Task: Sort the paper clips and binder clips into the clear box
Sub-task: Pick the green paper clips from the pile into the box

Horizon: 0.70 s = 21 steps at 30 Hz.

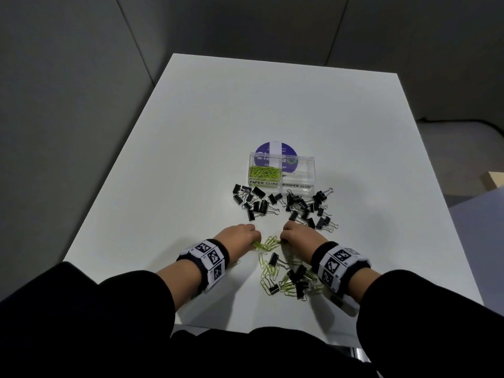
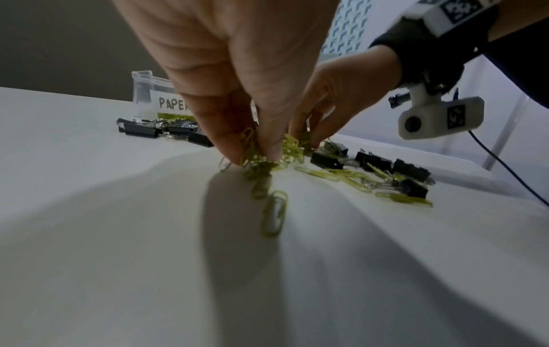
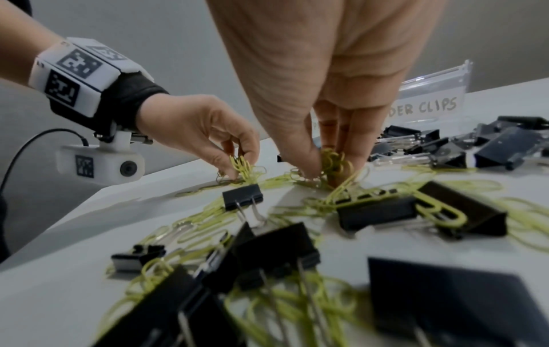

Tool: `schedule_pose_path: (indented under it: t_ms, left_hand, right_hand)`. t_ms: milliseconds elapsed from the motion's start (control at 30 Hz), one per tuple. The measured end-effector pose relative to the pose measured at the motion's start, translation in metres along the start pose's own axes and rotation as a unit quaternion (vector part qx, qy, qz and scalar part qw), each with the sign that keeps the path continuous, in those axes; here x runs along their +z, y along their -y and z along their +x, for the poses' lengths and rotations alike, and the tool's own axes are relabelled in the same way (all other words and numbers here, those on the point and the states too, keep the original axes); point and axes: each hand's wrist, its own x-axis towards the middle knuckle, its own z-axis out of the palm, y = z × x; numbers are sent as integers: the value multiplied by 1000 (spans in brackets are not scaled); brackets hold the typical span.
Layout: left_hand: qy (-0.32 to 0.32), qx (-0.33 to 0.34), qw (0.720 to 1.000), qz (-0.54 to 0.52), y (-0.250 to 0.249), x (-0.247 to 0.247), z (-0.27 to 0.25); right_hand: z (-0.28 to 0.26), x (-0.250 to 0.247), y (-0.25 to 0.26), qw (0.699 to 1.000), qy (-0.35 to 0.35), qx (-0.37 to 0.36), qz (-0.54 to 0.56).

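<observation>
A clear two-part box stands mid-table; its left part, labelled PAPER CLIPS, holds green paper clips, and the right part, labelled BINDER CLIPS, looks empty. Black binder clips lie in two heaps in front of the box. Loose green paper clips mixed with a few binder clips lie near the table's front. My left hand pinches a bunch of green paper clips at the table top. My right hand pinches another bunch beside it.
A round purple sticker lies on the white table under and behind the box. Grey walls stand behind and to the left. The table's right edge borders a lower grey surface.
</observation>
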Motion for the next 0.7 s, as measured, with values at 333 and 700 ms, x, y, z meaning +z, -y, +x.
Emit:
schedule_pose_path:
  t_ms: [333, 700]
  left_hand:
    - [-48, 25, 997, -58, 5, -12, -7]
    - [-175, 15, 980, -94, 18, -77, 3]
  right_hand:
    - [-9, -14, -14, 994, -47, -6, 94]
    - [41, -96, -15, 968, -191, 0, 166]
